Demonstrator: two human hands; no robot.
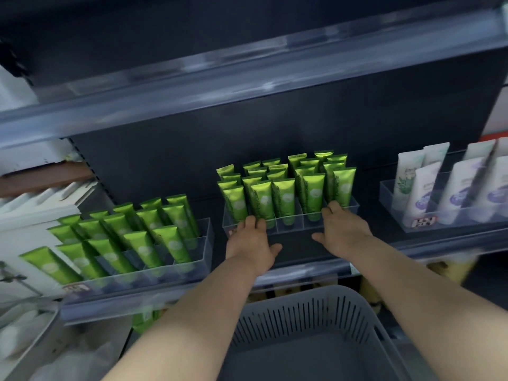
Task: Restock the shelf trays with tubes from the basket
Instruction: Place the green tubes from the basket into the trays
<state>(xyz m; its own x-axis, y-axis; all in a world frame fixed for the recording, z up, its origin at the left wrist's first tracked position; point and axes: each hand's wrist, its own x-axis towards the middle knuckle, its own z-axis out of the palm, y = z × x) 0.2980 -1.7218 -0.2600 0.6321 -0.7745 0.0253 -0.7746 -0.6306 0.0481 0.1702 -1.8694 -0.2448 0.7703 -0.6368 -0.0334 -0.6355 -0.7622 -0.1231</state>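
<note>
As tubes (284,196) stand just behind, each grip — left hand (251,239), right hand (343,229) — clasps the tray (291,226) rim.

— Entry one: left arm?
— Bare forearm, coming in from near left, stretched far and slightly right, wrist straight. Left hand (251,242): back up, fingers hooked over the front wall of the clear tray (291,227), thumb splayed to the right.
— Entry two: right arm?
— Bare forearm from near right, reaching far and left. Right hand (343,231): back up, fingers bent over the same wall, tips hidden, thumb splayed to the left.
— Spacing?
— Hands roughly level, apart, thumbs pointing toward each other.
</note>
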